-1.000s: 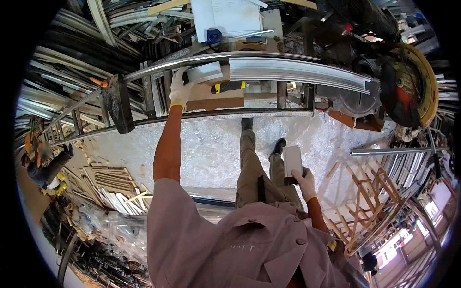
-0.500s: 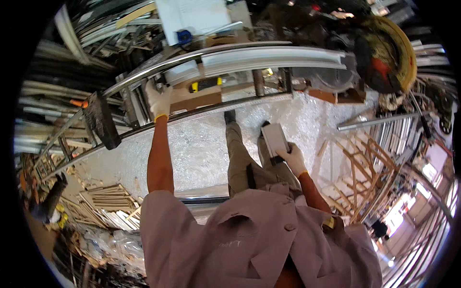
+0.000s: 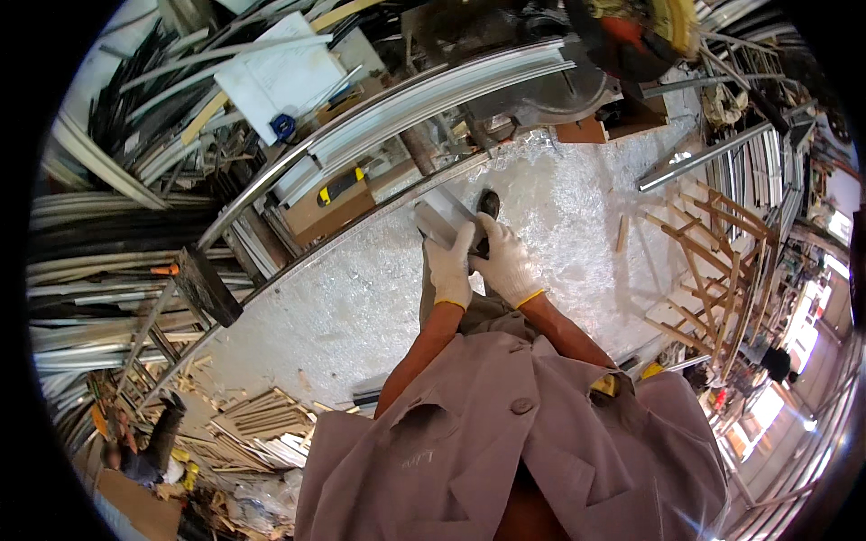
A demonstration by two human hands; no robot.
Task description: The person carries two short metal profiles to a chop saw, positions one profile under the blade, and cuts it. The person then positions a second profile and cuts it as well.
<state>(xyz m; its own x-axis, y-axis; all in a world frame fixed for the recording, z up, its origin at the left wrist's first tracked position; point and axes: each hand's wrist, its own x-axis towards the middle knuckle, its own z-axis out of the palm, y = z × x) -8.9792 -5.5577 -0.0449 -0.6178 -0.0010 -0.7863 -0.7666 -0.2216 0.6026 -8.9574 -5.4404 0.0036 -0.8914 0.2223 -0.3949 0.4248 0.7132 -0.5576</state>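
In front of my legs, both hands in white knit gloves with yellow cuffs hold a short piece of light grey profile (image 3: 437, 223). My left hand (image 3: 450, 267) grips its near left side, thumb up along it. On the right, my right hand (image 3: 508, 261) has its fingers closed on the near right end, where a dark part shows. Beyond the hands, a long white profile (image 3: 469, 86) lies along the narrow metal bench (image 3: 356, 215). A yellow and black tool (image 3: 340, 187) rests on a cardboard piece on this bench.
A saw with a yellow guard (image 3: 672, 27) stands at the far right. A white sheet (image 3: 280, 77) and a blue tape measure (image 3: 282, 125) lie at the far left. Wooden frames (image 3: 713, 261) stand to the right; wood strips (image 3: 266, 415) lie near left. Another person (image 3: 144, 460) is at lower left.
My left hand has left the bench and come to the profile piece that my right hand was holding. The piece is now between both hands, and the view has turned.
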